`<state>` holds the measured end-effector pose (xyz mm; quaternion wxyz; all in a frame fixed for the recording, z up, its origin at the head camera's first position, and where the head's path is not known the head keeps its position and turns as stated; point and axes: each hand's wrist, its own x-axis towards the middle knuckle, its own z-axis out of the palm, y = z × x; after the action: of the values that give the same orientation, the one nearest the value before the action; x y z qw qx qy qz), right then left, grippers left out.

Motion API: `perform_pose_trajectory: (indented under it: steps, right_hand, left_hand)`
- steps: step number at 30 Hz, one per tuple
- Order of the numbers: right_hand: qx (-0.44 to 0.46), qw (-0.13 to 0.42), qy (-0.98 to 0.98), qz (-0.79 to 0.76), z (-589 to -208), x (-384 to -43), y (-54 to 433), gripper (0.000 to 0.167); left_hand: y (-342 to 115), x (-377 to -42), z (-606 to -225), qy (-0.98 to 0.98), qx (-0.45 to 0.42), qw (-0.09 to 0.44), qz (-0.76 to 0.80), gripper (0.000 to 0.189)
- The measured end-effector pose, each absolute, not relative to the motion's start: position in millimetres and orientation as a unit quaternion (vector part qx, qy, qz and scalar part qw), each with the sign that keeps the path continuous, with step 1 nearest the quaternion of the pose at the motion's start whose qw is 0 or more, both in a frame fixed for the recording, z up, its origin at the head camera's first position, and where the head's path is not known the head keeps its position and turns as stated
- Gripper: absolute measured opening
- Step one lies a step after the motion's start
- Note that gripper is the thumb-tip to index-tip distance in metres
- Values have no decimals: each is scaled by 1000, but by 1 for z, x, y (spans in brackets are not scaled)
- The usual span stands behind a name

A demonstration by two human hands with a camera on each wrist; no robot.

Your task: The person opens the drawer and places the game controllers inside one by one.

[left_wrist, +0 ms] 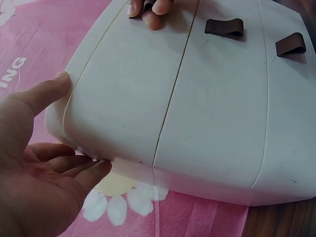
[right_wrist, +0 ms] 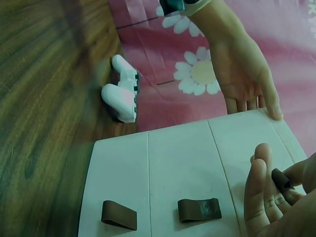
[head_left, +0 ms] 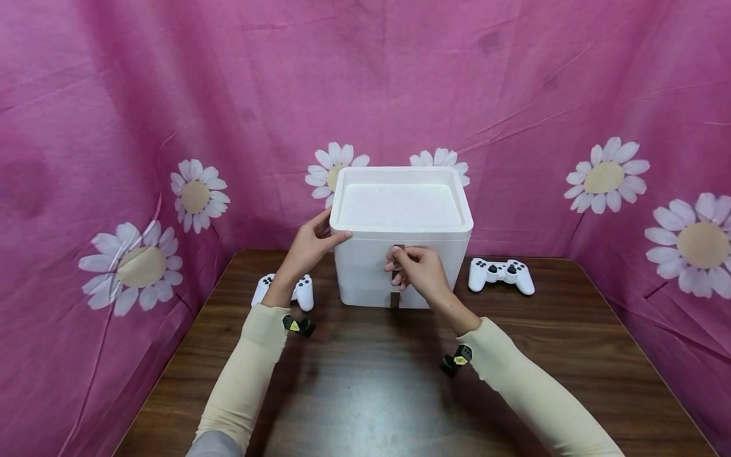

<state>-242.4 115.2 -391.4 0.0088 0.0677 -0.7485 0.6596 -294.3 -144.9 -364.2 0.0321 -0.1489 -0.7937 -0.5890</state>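
Note:
A white plastic drawer unit (head_left: 362,270) with three drawers and a recessed top stands at the back of the table. My left hand (head_left: 308,247) rests at its upper left corner, thumb on the top front edge and the other fingers fairly straight against the side. With thumb and fingers my right hand (head_left: 421,271) pinches the brown pull tab (right_wrist: 281,178) of the top drawer. Below it, the middle tab (right_wrist: 200,210) and the bottom tab (right_wrist: 118,215) stick out as loops from their drawer fronts. All three drawer fronts look flush.
A white game controller (head_left: 501,276) lies right of the drawer unit. Another white controller (head_left: 304,293) lies to the left, partly hidden behind my left wrist. Pink cloth (head_left: 377,82) with daisies hangs round the brown wooden table (head_left: 365,381).

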Motion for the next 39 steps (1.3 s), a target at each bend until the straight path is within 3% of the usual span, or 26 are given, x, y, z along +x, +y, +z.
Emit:
perform_pose_trajectory:
  steps: [11,20,31,39]
  right_hand:
    - [98,-12,-802,589,-394,-242,128,43]
    - [55,-58,-848,524,-437,-237,146,38]
    - [30,-112,-754,647,-457,-240,135,48]
    - [32,-132,-745,653,-458,-241,132,56]
  left_hand:
    - [-145,-294,-365,-794,-144,28,-590,83]
    - [-144,-294,-365,-795,-138,32,-589,83]
    - [-144,-295,-366,-795,-137,30,-591,81]
    - [-145,-296,-367,-792,-143,28,-593,81]
